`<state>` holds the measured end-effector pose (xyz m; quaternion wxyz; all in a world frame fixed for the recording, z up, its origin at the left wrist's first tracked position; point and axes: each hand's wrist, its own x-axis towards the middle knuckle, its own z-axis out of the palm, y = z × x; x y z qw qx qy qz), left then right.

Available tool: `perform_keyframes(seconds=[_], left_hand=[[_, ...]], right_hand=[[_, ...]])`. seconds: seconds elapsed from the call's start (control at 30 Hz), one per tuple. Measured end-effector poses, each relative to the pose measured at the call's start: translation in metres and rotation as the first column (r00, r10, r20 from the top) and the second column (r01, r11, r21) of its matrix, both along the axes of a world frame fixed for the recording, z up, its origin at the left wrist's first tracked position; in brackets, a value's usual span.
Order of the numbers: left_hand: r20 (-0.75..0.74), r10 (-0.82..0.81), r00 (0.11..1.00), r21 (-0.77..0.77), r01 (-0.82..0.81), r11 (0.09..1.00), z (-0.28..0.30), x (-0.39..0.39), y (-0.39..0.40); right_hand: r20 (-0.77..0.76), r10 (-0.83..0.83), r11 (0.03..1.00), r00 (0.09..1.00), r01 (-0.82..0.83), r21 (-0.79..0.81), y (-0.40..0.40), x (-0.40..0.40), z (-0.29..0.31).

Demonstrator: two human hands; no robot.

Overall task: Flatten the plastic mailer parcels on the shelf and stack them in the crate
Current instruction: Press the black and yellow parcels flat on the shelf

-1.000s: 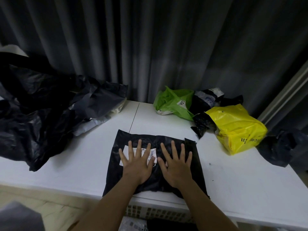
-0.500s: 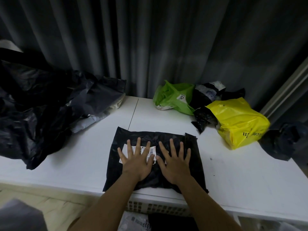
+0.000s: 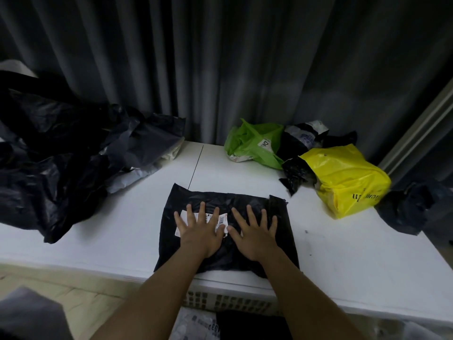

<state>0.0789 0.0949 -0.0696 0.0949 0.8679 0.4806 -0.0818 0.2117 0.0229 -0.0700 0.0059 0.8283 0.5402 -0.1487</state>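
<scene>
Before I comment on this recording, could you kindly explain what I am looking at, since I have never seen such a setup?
There is no machine: a person wears a camera on the head, looking forward and down at two bare arms. The left hand and right hand lie flat, fingers spread, pressing a black mailer parcel on a white shelf; nothing is gripped. The left hand partly covers its white label. Behind lie a green parcel, a yellow parcel and a heap of dark bags. Below the shelf edge shows a white crate.
</scene>
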Motion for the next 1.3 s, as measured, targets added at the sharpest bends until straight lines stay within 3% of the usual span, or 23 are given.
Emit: perform_keyframes(seconds=[0.2, 0.4, 0.53, 0.63, 0.73, 0.9, 1.0, 1.07, 1.13, 1.2, 1.3], left_hand=[[0.034, -0.166, 0.985, 0.205, 0.156, 0.966, 0.027, -0.023, -0.020], [-0.043, -0.283, 0.958, 0.153, 0.286, 0.946, 0.030, -0.072, -0.040], [-0.158, -0.343, 0.926, 0.248, 0.373, 0.894, 0.033, -0.105, -0.049], [-0.216, -0.375, 0.902, 0.396, 0.432, 0.810, 0.030, -0.117, -0.052], [-0.221, -0.352, 0.909, 0.448, 0.415, 0.792, 0.045, -0.118, -0.060], [-0.310, -0.136, 0.941, 0.357, 0.248, 0.900, 0.068, -0.117, -0.058], [-0.300, -0.031, 0.954, 0.381, 0.150, 0.912, 0.074, -0.124, -0.048], [-0.297, -0.033, 0.954, 0.381, 0.150, 0.912, 0.074, -0.123, -0.047], [-0.307, -0.058, 0.950, 0.351, 0.170, 0.921, 0.071, -0.116, -0.050], [-0.356, -0.074, 0.932, 0.277, 0.181, 0.944, 0.065, -0.108, -0.052], [-0.371, -0.015, 0.928, 0.061, 0.041, 0.997, 0.060, -0.098, -0.051]], right_hand=[[0.017, 0.149, 0.969, 0.989, -0.149, 0.196, -0.035, 0.000, 0.028], [0.221, 0.343, 0.916, 0.913, -0.377, 0.138, -0.094, -0.003, 0.035], [0.397, 0.357, 0.880, 0.845, -0.448, 0.161, -0.120, -0.005, 0.031], [0.466, 0.318, 0.878, 0.826, -0.442, 0.184, -0.126, -0.009, 0.028], [0.507, 0.262, 0.897, 0.821, -0.401, 0.187, -0.127, -0.009, 0.029], [0.454, 0.139, 0.939, 0.880, -0.263, 0.221, -0.133, -0.002, 0.038], [0.403, 0.047, 0.956, 0.914, -0.158, 0.249, -0.142, 0.012, 0.039], [0.450, 0.036, 0.961, 0.892, -0.155, 0.230, -0.149, 0.013, 0.042], [0.382, 0.057, 0.983, 0.922, -0.119, 0.142, -0.151, 0.010, 0.047], [0.326, 0.136, 0.991, 0.936, -0.125, -0.055, -0.151, 0.010, 0.050], [0.262, 0.111, 0.991, 0.959, -0.087, -0.102, -0.146, 0.011, 0.060]])
